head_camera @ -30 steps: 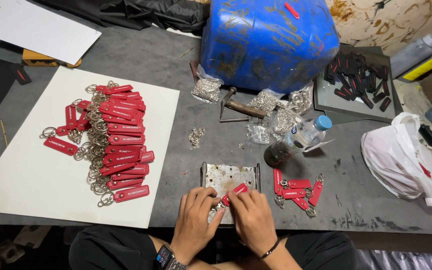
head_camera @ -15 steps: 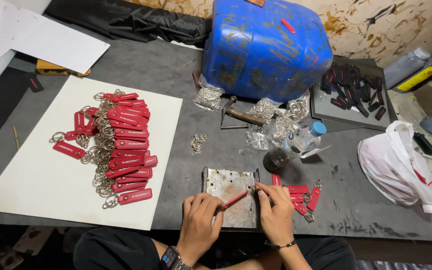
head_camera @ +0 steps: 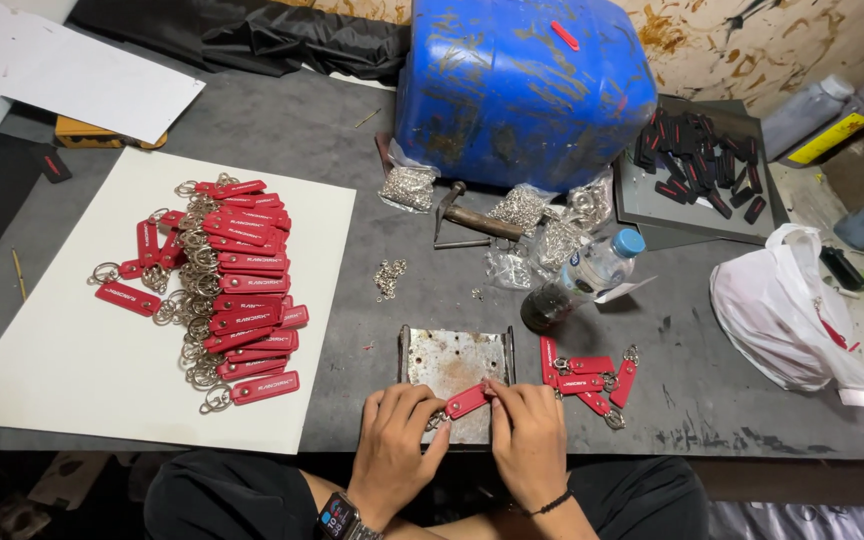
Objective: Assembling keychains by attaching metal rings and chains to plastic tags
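One red tag [head_camera: 466, 401] is pinched between the left hand [head_camera: 395, 447] and right hand [head_camera: 528, 442], both grips closed on it, over the rusty plate [head_camera: 455, 362] at lower centre. A few tags [head_camera: 589, 377] lie just right, seemingly unfinished. Many ringed tags [head_camera: 224, 285] are piled on the white sheet [head_camera: 62, 360] at left of the desk [head_camera: 292, 130].

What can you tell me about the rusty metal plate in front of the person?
The metal plate is a small, roughly square sheet, grey with rust-brown blotches and raised side edges. It lies flat on the dark table near its front edge. Both hands, left hand and right hand, rest over its near part, holding a red tag.
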